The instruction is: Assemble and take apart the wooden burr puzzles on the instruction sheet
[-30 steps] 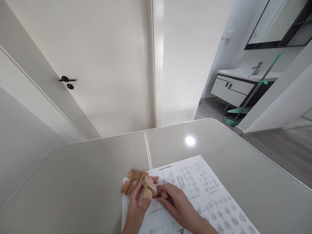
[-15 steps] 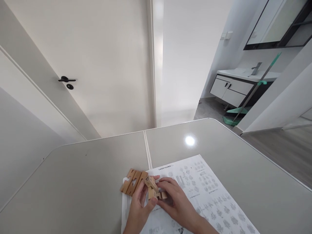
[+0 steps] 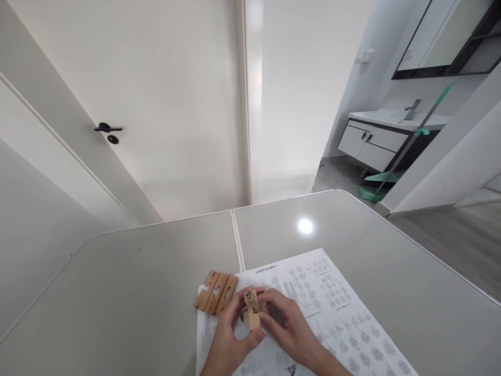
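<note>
To the right of the white door (image 3: 176, 99) are a white wall (image 3: 305, 94), bathroom vanity (image 3: 370, 138) and wood-look flooring (image 3: 450, 235).

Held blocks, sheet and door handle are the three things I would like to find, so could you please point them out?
Held blocks (image 3: 254, 320): head view, on the pale lower block.
Sheet (image 3: 321, 310): head view, on its printed area.
Door handle (image 3: 111, 129): head view, on the black lever.
</note>
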The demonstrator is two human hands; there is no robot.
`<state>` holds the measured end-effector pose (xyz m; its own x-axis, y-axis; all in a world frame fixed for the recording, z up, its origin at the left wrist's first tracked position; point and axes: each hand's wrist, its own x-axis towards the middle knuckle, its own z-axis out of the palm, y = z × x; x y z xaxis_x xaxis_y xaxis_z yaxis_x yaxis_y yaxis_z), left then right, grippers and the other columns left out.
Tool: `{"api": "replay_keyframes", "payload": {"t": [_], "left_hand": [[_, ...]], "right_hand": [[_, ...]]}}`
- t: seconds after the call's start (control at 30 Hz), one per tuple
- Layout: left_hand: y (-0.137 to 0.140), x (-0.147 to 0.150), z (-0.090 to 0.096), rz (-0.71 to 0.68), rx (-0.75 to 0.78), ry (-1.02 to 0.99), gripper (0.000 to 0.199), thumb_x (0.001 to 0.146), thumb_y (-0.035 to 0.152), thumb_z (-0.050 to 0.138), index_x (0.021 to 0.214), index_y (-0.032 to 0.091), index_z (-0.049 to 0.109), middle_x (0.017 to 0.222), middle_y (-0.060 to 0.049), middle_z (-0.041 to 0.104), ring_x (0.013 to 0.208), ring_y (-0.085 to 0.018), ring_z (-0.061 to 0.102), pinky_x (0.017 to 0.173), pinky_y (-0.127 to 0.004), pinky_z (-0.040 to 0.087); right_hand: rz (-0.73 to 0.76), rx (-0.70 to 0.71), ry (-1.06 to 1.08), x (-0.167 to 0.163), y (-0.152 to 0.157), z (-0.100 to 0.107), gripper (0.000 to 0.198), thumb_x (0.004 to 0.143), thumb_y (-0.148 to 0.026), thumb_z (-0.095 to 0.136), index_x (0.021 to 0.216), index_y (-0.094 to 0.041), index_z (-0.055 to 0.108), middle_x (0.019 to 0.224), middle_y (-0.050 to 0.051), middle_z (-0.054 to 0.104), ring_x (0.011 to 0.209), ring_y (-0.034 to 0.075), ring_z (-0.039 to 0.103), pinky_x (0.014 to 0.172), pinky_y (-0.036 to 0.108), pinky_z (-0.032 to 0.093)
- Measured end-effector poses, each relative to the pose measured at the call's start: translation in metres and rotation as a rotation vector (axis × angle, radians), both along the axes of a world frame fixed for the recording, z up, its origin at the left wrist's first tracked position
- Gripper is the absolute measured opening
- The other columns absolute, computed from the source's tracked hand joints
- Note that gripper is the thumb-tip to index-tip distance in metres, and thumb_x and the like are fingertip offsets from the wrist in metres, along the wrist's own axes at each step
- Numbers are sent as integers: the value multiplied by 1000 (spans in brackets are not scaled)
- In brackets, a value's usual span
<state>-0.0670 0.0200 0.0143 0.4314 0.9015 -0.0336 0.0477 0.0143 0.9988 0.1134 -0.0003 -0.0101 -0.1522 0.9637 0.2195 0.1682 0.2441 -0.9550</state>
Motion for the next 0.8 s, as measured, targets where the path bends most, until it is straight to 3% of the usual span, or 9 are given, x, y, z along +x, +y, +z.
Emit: {"api": "replay_keyframes", "payload": {"t": [0.2, 0.43, 0.63, 0.8], "left_hand": [[0, -3, -8, -1, -4, 25, 74, 76, 57, 80, 138, 23, 59, 140, -13, 63, 133, -36, 56, 114, -47, 44], [2, -6, -8, -14, 21, 11, 75, 75, 61, 79, 137, 23, 61, 140, -14, 63, 133, -37, 55, 114, -47, 44], [1, -8, -8, -16, 5, -38, 82, 70, 67, 80, 135, 20, 63, 138, -16, 64, 133, -40, 55, 116, -52, 40], [7, -13, -11, 66, -42, -194, 76, 74, 76, 69, 129, 25, 66, 133, -14, 69, 128, -40, 60, 109, -53, 49]], "right_hand": [[15, 22, 29, 2, 0, 6, 24, 101, -42, 54, 108, -23, 67, 99, 8, 69, 93, 24, 63, 84, 34, 50], [55, -4, 65, 4, 2, 12, 27, 101, -46, 54, 98, -23, 68, 89, 7, 65, 93, 25, 61, 86, 36, 50], [165, -111, 211, 5, 2, 16, 32, 100, -51, 56, 99, -23, 71, 94, 7, 64, 87, 23, 60, 89, 38, 49], [242, -203, 304, 8, 2, 23, 36, 99, -55, 54, 105, -23, 70, 100, 7, 66, 92, 24, 61, 87, 36, 49]]}}
